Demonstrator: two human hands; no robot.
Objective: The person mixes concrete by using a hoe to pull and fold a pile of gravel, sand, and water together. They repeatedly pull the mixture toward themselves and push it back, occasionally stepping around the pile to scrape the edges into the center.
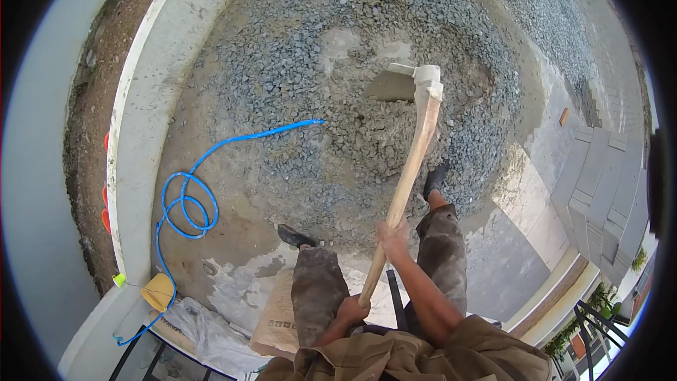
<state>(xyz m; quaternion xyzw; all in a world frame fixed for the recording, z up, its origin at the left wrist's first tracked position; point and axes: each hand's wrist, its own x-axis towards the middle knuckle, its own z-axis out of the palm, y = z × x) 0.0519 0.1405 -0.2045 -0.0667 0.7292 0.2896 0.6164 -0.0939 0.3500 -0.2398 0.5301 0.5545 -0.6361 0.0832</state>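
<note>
A hoe with a long wooden handle [407, 176] reaches away from my body, its metal head [427, 77] over wet grey mix [370, 130] in the middle of a gravel heap [282, 49]. Lower on the handle, near my waist, my left hand [352, 310] is wrapped round the wood. My right hand [393, 238] grips it farther up, towards the hoe's head. The blade [391, 87] lies at the mix, and its lower edge is hard to make out.
A blue hose [247, 137] coils on the ground at left, ending at the heap. Beside a low concrete wall [144, 77] stand a yellow bucket [158, 292] and clear plastic sheeting [211, 335]. A paper sack [278, 314] lies by my feet. Grey blocks [596, 183] are at right.
</note>
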